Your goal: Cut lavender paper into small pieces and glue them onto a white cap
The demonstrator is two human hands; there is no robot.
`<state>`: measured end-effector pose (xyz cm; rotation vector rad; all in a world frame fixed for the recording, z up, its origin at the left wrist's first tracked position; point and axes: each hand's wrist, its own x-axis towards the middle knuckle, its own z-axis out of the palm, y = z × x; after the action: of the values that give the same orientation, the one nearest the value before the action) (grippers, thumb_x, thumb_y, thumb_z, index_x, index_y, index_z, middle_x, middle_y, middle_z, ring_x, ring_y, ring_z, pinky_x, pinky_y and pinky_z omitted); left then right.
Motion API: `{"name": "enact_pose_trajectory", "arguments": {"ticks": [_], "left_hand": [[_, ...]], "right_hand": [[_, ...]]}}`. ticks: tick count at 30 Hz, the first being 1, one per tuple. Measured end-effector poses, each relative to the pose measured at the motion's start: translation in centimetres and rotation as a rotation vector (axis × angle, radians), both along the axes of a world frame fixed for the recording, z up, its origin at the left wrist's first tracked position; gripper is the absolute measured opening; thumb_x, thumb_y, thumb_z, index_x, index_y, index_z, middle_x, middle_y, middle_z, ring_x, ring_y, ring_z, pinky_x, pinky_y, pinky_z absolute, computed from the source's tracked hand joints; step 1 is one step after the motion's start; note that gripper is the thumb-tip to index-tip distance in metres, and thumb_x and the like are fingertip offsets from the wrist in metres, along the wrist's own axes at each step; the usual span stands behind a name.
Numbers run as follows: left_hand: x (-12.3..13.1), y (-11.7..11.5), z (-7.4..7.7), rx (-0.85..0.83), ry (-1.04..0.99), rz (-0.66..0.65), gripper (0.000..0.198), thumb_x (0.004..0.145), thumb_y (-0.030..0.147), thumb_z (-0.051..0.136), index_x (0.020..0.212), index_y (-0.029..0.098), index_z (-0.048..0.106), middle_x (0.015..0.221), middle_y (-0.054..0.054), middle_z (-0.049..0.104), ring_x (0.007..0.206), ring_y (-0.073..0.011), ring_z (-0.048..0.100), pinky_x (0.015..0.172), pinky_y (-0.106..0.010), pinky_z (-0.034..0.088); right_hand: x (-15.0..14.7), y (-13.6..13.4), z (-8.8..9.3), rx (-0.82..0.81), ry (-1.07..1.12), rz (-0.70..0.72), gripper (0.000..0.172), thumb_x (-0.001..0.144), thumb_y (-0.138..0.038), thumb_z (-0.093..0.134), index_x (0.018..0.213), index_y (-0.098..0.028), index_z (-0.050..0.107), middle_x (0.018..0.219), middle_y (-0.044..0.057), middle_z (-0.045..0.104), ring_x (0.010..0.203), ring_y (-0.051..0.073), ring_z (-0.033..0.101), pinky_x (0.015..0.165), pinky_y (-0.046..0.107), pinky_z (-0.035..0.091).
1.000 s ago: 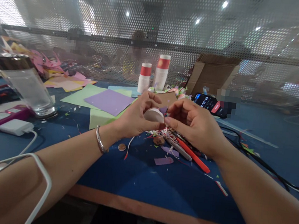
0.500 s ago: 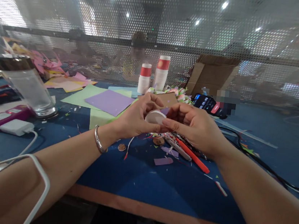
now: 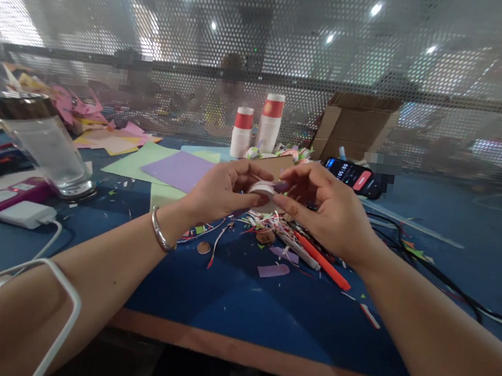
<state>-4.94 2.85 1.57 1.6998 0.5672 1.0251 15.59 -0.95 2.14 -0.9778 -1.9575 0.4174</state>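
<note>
Between my hands is a small white round piece [image 3: 262, 188] with a raised rim, like a cut-down paper cup bottom. My left hand [image 3: 227, 191] grips its left side between thumb and fingers. The right hand [image 3: 322, 203] pinches a small purple paper piece [image 3: 281, 187] at the disc's right edge, its thumb touching the rim; the curled fingers partly hide both pieces. Below them on the blue table lie a heap of thin paper strips [image 3: 268, 220], an orange pen-like stick [image 3: 324, 263] and a rounded purple paper cutout [image 3: 273, 270].
Green and purple paper sheets [image 3: 175, 169] lie to the left, near a glass jar [image 3: 55, 145] and a purple power strip [image 3: 12, 195]. Two stacks of paper cups [image 3: 270, 123], a cardboard box [image 3: 354, 127] and a phone [image 3: 353, 177] stand behind. Black cables [image 3: 440, 284] cross the right side.
The white round piece has tilted flatter, showing less of its face. My right hand has risen slightly and shifted left, while the left hand keeps its grip.
</note>
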Motion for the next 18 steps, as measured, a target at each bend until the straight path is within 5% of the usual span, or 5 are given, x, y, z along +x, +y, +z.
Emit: {"name": "enact_pose_trajectory", "arguments": {"ticks": [7, 18], "left_hand": [[0.0, 0.39, -0.48, 0.05, 0.027, 0.016, 0.029, 0.073, 0.016, 0.078, 0.098, 0.013, 0.064, 0.089, -0.003, 0.07, 0.081, -0.0121, 0.067, 0.076, -0.027, 0.052], [-0.16, 0.68, -0.7, 0.005, 0.048, 0.015, 0.029, 0.075, 0.025, 0.08, 0.098, 0.013, 0.066, 0.089, -0.006, 0.073, 0.08, -0.0139, 0.068, 0.072, -0.027, 0.054]], "right_hand": [[-0.07, -0.15, 0.2, 0.038, -0.036, -0.046, 0.011, 0.095, -0.031, 0.061, 0.089, -0.021, 0.06, 0.082, 0.002, 0.064, 0.07, 0.014, 0.06, 0.066, 0.031, 0.047], [0.44, -0.02, -0.05, 0.152, -0.132, -0.06, 0.011, 0.094, -0.023, 0.057, 0.103, -0.021, 0.064, 0.09, 0.004, 0.065, 0.076, 0.016, 0.059, 0.07, 0.033, 0.046]]}}
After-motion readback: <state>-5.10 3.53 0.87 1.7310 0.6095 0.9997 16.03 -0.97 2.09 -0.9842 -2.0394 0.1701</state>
